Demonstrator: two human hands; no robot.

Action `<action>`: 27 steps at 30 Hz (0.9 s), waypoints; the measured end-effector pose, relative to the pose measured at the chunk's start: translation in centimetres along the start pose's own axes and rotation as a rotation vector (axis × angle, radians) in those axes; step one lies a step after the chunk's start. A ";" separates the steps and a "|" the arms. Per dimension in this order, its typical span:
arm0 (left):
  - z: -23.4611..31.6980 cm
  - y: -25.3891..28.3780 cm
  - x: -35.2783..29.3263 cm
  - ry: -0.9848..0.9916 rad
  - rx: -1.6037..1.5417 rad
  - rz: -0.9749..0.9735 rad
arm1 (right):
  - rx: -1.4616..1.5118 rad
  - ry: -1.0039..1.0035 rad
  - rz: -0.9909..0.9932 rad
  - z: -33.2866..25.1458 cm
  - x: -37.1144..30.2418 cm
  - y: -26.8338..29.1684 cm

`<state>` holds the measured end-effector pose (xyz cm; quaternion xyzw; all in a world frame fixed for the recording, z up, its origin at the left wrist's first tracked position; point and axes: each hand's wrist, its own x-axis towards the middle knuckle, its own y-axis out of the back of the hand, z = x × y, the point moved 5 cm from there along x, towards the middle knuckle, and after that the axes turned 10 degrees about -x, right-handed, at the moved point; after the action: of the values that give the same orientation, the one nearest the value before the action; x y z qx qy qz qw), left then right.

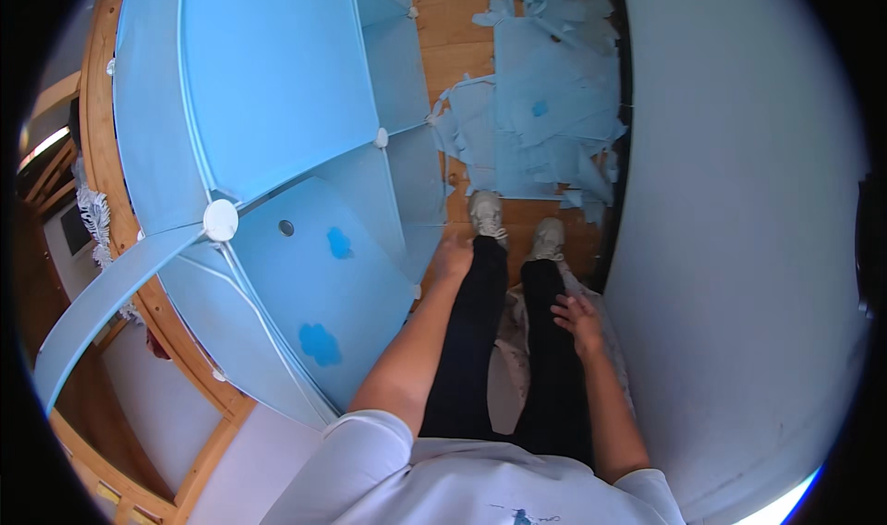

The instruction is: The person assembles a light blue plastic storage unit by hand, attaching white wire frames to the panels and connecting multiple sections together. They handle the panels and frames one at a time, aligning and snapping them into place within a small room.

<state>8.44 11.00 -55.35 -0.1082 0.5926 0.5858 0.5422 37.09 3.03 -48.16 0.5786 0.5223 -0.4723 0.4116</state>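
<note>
My left hand hangs beside my left shin, between the leg and the blue cube cabinet. Its fingers are too blurred to make out. Over my right leg, my right hand is open with its fingers apart, holding nothing. The cabinet is built of translucent light-blue plastic panels joined by round white connectors. A curved lower panel carries darker blue flower shapes and a ring-edged hole. At the left, a bent blue panel sticks out from a connector.
Torn, cracked blue plastic sheets lie on the wooden floor beyond my shoes. A pale wall-like surface rises close on my right. A wooden frame stands behind the cabinet at the left.
</note>
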 end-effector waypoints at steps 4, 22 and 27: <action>-1.0 -0.5 4.8 -0.060 0.022 0.056 | -0.005 -0.006 -0.075 -0.8 2.8 -3.7; -5.4 -10.2 20.2 -0.077 0.056 -0.029 | -0.057 -0.160 0.017 3.4 27.1 0.0; -6.0 -10.6 24.8 -0.073 0.151 0.105 | 0.081 -0.224 0.061 5.3 33.4 0.5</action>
<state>3.78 15.62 -82.13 -0.0143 0.6196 0.5708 0.5385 37.27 5.07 -81.90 0.5539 0.4355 -0.5420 0.4579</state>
